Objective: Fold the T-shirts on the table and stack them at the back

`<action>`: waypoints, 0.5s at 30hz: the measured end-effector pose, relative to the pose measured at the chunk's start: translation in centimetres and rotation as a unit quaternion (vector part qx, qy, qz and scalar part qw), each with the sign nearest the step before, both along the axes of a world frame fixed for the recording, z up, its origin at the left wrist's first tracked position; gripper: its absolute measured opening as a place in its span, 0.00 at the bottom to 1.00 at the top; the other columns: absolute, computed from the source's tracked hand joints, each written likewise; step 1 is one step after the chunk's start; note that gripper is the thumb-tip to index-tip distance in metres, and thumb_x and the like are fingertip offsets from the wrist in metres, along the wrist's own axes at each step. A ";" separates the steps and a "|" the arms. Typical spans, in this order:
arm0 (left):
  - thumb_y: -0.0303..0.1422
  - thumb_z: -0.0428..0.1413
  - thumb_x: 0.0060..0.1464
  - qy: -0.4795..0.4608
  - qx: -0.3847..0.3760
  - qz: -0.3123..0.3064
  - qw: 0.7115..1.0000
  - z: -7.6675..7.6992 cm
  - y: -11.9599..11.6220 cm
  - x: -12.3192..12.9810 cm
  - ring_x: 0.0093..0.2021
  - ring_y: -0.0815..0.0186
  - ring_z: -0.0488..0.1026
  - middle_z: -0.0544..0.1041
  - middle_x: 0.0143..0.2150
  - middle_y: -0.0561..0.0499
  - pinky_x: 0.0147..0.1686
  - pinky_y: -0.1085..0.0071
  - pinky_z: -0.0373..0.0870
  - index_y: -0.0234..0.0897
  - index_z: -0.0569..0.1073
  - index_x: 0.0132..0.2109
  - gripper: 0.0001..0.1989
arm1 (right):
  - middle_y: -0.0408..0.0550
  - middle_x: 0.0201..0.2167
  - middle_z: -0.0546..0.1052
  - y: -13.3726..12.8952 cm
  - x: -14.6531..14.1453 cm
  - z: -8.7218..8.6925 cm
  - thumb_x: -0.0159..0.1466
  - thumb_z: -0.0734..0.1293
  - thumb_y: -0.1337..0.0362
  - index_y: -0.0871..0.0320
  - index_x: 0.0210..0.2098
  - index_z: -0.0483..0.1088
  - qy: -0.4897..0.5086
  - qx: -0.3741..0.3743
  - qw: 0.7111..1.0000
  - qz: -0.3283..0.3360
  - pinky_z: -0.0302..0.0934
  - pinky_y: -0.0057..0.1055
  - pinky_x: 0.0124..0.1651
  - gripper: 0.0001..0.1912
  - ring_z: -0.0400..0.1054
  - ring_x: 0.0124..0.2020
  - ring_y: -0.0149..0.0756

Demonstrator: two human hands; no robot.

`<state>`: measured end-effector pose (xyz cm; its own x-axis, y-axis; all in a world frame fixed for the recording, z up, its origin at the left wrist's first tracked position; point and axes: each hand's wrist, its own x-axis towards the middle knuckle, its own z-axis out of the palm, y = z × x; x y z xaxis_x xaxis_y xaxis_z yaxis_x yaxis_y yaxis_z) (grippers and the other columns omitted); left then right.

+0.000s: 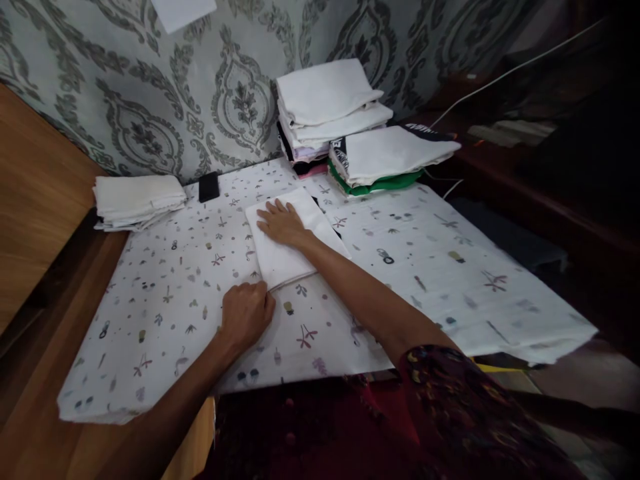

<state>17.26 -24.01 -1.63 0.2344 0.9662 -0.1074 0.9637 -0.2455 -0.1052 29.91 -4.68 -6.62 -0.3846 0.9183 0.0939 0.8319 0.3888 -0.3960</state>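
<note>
A folded white cloth (pixel 285 257) lies on the patterned sheet in the middle, with a dark edge showing at its right side. My right hand (pixel 281 223) rests flat on its upper part, fingers spread. At the cloth's near left corner, my left hand (pixel 247 308) is closed, its curled fingers pinching the corner. The patterned sheet (pixel 190 320) spreads under both hands.
Folded white cloths (pixel 137 200) lie at the left beside a black phone (pixel 209 187). Behind stands a tall stack of folded clothes (pixel 327 100), and next to it a lower stack (pixel 390 157) with a green piece. A white cable (pixel 515 67) runs at the upper right.
</note>
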 end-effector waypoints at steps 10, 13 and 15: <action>0.30 0.43 0.62 -0.020 -0.028 -0.017 0.999 0.9 0.4 0.4 0.40 0.54 0.77 0.80 0.38 0.39 0.39 0.60 0.67 0.35 0.73 0.37 0.14 | 0.55 0.69 0.61 -1.3 1.9 3.1 0.73 0.53 0.60 0.61 0.68 0.59 0.044 -0.010 0.999 -0.006 0.44 0.42 0.71 0.26 0.48 0.72 0.44; 0.36 0.47 0.62 -0.165 -0.036 0.021 0.985 1.1 1.2 -0.6 0.39 0.56 0.76 0.79 0.37 0.44 0.39 0.61 0.69 0.38 0.71 0.38 0.10 | 0.53 0.69 0.62 -1.6 4.8 3.8 0.72 0.54 0.63 0.60 0.67 0.61 0.055 -0.006 0.997 -0.058 0.46 0.36 0.70 0.25 0.50 0.71 0.38; 0.43 0.51 0.60 -0.343 -0.062 0.093 0.933 1.3 2.2 -1.4 0.38 0.59 0.76 0.78 0.37 0.47 0.38 0.63 0.71 0.40 0.68 0.43 0.12 | 0.56 0.68 0.63 -1.7 6.6 4.0 0.70 0.56 0.65 0.61 0.66 0.62 0.042 -0.023 0.992 -0.117 0.49 0.37 0.69 0.25 0.53 0.70 0.41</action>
<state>15.81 -21.78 -0.33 0.1185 0.9872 -0.1069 0.8211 -0.0369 0.5696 36.55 -6.42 -2.67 -0.1526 0.9856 0.0725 0.8602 0.1686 -0.4813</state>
